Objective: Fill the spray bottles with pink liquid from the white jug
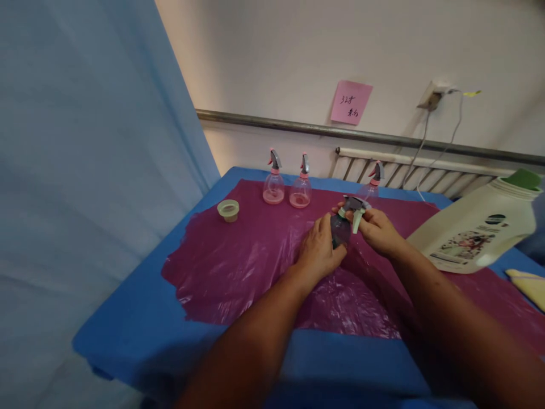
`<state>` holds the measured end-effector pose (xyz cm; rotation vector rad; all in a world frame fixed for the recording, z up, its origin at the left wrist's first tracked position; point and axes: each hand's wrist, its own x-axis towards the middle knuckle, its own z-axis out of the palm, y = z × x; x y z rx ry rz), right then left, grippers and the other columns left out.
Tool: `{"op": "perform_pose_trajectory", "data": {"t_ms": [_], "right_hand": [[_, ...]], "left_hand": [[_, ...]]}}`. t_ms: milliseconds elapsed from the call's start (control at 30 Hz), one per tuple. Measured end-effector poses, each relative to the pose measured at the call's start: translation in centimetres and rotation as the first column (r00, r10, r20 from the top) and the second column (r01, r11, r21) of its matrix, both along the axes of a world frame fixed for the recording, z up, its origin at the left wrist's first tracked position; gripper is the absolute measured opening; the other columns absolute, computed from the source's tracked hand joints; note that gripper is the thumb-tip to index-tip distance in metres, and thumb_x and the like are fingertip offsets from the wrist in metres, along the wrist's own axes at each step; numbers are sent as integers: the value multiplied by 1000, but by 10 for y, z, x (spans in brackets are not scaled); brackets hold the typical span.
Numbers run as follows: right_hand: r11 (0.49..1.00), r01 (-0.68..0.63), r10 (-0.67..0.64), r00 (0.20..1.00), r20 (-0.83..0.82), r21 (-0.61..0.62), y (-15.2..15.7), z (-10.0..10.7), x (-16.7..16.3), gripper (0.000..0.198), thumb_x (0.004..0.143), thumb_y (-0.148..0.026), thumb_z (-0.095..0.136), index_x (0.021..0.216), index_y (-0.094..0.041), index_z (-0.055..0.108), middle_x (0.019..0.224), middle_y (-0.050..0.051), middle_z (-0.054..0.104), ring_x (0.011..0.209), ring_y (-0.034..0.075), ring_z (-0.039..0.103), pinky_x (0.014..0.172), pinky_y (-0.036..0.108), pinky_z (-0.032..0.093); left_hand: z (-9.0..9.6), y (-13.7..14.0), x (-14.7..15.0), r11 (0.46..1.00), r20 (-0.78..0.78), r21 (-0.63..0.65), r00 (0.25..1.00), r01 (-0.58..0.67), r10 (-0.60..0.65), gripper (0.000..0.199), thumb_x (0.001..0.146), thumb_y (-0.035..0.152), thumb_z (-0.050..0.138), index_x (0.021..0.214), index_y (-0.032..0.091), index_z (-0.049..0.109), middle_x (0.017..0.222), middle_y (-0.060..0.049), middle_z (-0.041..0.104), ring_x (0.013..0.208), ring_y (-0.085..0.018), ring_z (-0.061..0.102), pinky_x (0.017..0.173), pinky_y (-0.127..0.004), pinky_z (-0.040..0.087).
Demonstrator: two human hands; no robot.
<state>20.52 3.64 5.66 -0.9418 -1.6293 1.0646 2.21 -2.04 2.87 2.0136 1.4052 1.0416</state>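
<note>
Both hands are on one spray bottle (339,230) with a grey and pale green trigger head, over the purple plastic sheet (247,267). My left hand (320,244) wraps round its clear body. At the top, the fingers of my right hand (377,229) close on the spray head (354,209) near its collar. Whether the head is fully seated on the neck I cannot tell. Just behind stands another spray bottle (371,188) with a pink collar, partly hidden by my hands. Two more pink-collared spray bottles, one (273,187) beside the other (300,192), hold a little pinkish liquid.
A large cream jug (472,227) with a green top stands at the right, by a yellow cloth (528,284). To the left sits a small pale green cup-like cap (229,210). Behind the blue-covered table (128,318) are a rail, a radiator and a plugged-in cord. A blue curtain hangs left.
</note>
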Motion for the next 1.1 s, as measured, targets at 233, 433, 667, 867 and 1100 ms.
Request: {"op": "perform_pose_trajectory", "data": {"t_ms": [233,433,667,867,1100], "right_hand": [[998,8,-11,998,55,61,-2,3,1,44,87,-62,90,112,-26,83,120,8,86,116,31,80,109,50,63],[996,37,-40,999,37,85,-6,-1,-1,41,89,-59,89,113,-26,83,118,8,86,113,31,81,106,49,64],[998,-51,51,999,8,21,-1,6,6,46,83,-60,94,114,-26,85,120,8,86,121,31,79,109,50,63],[975,-209,209,978,-5,-75,12,10,19,57,80,-63,97,124,-30,86,124,8,86,132,34,75,117,52,58],[953,-288,298,948,116,-91,21,23,30,55,78,-65,99,121,-31,88,127,8,85,137,38,72,123,55,54]], "left_hand": [[0,0,0,1000,15,3,1000,12,-12,68,92,27,72,155,23,47,156,-17,61,151,-35,58,126,-51,49],[1,0,-1,1000,5,-7,1000,20,-20,71,92,28,72,157,22,45,158,-19,60,152,-37,57,126,-53,50],[-1,2,0,999,25,2,999,42,-42,69,92,26,70,157,22,46,159,-18,60,153,-36,57,128,-52,48],[-5,5,-1,996,46,45,995,83,-85,82,91,25,69,166,22,37,168,-17,55,159,-35,53,133,-52,45],[-7,6,1,996,51,39,995,86,-88,85,90,25,69,169,20,36,169,-19,54,160,-36,52,134,-55,45]]}}
